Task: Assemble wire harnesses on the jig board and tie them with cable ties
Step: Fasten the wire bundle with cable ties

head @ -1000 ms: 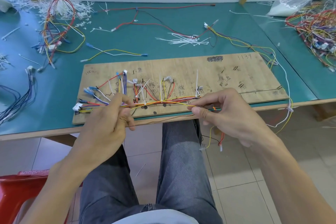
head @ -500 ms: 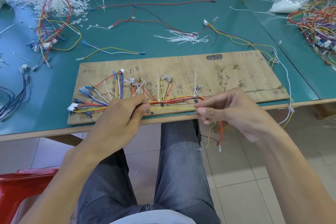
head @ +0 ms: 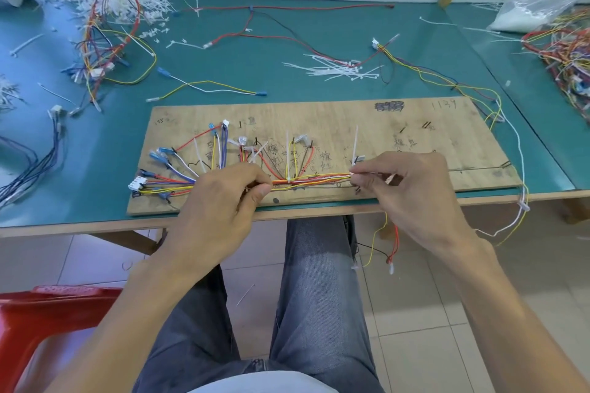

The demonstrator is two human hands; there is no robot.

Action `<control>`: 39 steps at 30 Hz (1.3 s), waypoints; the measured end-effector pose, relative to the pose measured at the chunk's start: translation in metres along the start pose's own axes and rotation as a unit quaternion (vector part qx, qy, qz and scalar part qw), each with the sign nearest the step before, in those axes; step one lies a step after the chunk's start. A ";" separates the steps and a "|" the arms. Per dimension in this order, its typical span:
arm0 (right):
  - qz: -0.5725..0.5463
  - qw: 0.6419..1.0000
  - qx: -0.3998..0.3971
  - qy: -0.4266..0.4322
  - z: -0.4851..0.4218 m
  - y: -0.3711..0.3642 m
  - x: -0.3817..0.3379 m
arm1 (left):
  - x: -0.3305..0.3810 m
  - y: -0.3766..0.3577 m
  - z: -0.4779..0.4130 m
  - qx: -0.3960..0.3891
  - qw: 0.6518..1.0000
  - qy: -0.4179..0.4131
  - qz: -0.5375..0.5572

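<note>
We see the left hand [head: 223, 198] closed down on the wire bundle [head: 313, 181], its fingers curled tight and the thumb [head: 259, 194] pressing the wires against the forefinger, with no gap showing between them. The right hand [head: 412, 191] pinches the other end of the same stretch between thumb and forefinger [head: 360, 170], fingertips nearly meeting, while its remaining fingers curl loosely underneath. Something small and pale shows inside that curl, though we cannot tell what it is. Between the two hands the bundle runs straight along the near edge of the jig board [head: 415, 124], a band of red, orange, yellow and white wires lying close together. Left of the left hand the wires fan out toward blue terminals [head: 161, 153] and a white connector [head: 137, 183] on the board. A white cable tie [head: 355, 143] stands upright just beside the right fingertips, and another crosses the bundle midway between the hands. A few wire ends [head: 394, 242] hang off the board's edge below the right hand. The board lies flat on the green table [head: 287, 41], where a scatter of loose cable ties [head: 338, 68] lies further back and a heap of harnesses [head: 568, 51] sits at the far right.
</note>
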State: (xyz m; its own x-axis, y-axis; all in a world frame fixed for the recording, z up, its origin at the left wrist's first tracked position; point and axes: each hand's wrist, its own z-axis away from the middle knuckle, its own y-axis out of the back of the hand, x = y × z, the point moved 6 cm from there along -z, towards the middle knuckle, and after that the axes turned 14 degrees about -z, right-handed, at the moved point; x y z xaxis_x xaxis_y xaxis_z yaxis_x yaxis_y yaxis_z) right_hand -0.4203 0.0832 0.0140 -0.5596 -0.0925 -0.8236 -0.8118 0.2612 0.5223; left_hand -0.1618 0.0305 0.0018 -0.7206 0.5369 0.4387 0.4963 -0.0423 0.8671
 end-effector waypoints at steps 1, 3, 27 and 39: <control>0.009 1.000 -0.012 0.019 0.001 -0.002 -0.001 | 0.001 -0.002 0.001 0.004 1.000 -0.007 -0.015; 0.034 0.998 -0.030 0.040 0.002 -0.004 0.000 | 0.002 -0.006 0.002 0.004 0.999 -0.016 -0.038; 0.139 0.989 -0.049 -0.002 -0.001 -0.006 0.016 | -0.001 -0.008 0.004 0.039 0.985 0.074 -0.148; 0.185 0.975 -0.057 0.108 0.003 0.001 0.018 | -0.029 -0.008 0.010 0.034 0.983 0.181 -0.024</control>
State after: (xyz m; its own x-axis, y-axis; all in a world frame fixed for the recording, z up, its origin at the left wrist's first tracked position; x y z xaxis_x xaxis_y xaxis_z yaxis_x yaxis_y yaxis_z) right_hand -0.4304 0.0849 -0.0013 -0.8300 -0.2152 -0.5146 -0.5538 0.2086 0.8061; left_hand -0.1401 0.0236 -0.0197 -0.8632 0.2018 0.4627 0.4792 0.0394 0.8768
